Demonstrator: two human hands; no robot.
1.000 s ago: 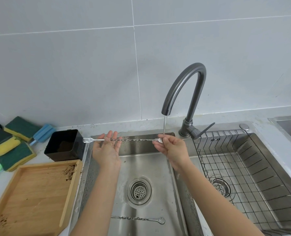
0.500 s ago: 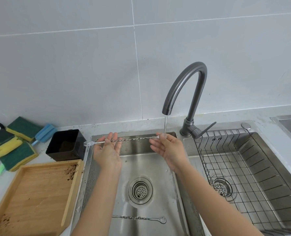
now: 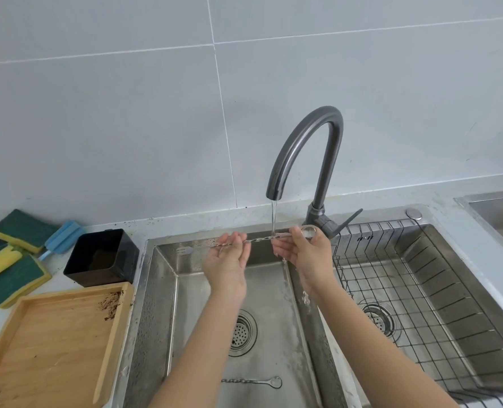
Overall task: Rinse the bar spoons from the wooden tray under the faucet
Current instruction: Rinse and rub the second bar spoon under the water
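A second bar spoon (image 3: 251, 381) lies on the sink (image 3: 285, 334) floor near the front edge, the basin around the drain otherwise open. The wooden tray (image 3: 50, 346) sits left on the counter. Above, the left hand (image 3: 228, 260), palm up and loosely open, supports the bar spoon (image 3: 262, 238); the right hand (image 3: 306, 253) pinches it near the bowl. It has slid right since the earlier frame, the faucet (image 3: 306, 148) stream now striking its twisted shaft.

the faucet (image 3: 309, 148) is dark grey. the sink (image 3: 273, 319) is shiny silver. the bar spoon (image 3: 262, 239) is silver with a twisty pattern. the sponges (image 3: 12, 275) are green and yellow. the box (image 3: 103, 257) is black. the wooden tray (image 3: 53, 348) is light brown with dark specks.
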